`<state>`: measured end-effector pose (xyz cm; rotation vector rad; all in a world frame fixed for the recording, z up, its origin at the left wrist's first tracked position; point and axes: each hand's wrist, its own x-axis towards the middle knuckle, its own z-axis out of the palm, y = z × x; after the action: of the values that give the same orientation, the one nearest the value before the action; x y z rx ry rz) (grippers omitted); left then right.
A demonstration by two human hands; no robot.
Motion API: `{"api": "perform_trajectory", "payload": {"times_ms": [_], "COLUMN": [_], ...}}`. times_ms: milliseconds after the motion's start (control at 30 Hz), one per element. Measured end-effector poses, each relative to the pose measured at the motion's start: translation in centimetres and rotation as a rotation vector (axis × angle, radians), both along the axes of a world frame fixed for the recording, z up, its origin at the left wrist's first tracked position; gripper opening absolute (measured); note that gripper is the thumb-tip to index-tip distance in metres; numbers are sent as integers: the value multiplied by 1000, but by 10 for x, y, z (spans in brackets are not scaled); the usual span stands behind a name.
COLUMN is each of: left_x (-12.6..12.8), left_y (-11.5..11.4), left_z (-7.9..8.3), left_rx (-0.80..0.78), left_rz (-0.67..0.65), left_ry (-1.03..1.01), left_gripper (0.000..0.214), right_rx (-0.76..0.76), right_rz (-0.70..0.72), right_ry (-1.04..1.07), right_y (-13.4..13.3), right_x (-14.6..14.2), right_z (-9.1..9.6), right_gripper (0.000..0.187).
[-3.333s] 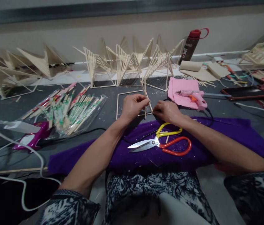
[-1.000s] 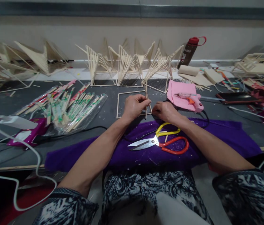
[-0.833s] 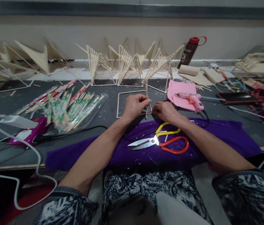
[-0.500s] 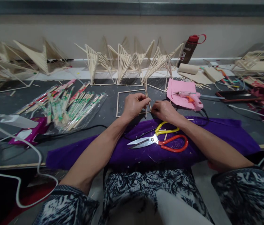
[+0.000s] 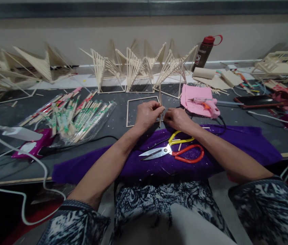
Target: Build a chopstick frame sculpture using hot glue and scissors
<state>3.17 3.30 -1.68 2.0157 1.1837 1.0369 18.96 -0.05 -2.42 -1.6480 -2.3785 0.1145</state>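
A flat square frame of thin wooden sticks (image 5: 127, 114) lies on the dark table in front of me. My left hand (image 5: 147, 114) pinches an upright wooden stick (image 5: 160, 93) at the frame's right side. Close beside it, my right hand (image 5: 177, 118) has its fingers curled together at the frame's near right corner; what they grip is hidden. Below my hands, scissors (image 5: 169, 149) with one yellow and one red handle rest on a purple cloth (image 5: 144, 170), blades pointing left.
Stick models (image 5: 140, 69) stand along the wall. Plastic-wrapped sticks (image 5: 82, 115) lie to the left, near a magenta glue gun (image 5: 35, 141). On the right are a pink glue gun (image 5: 207, 106) on pink cloth (image 5: 188, 92), a phone (image 5: 257, 101) and a bottle (image 5: 204, 52).
The upright stick now stands a little straighter between my hands. Both hands keep almost the same place, and the view has shifted slightly.
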Motion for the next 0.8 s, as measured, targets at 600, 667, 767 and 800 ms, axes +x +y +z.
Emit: {"api": "perform_trajectory", "payload": {"times_ms": [600, 667, 767, 800], "left_x": [-1, -3, -5, -6], "left_y": [-6, -7, -9, -10], "left_z": [4, 4, 6, 7], "left_rx": [-36, -79, -150, -173], "left_rz": [45, 46, 45, 49], "left_ry": [41, 23, -26, -45], "left_gripper": [25, 26, 26, 27], "right_rx": [-42, -61, -39, -25], "right_rz": [12, 16, 15, 15], "right_ry": [-20, -20, -15, -10], "right_y": [1, 2, 2, 2], "right_x": [3, 8, 17, 20], "right_z": [4, 6, 9, 9], "right_gripper": [26, 27, 28, 28]}}
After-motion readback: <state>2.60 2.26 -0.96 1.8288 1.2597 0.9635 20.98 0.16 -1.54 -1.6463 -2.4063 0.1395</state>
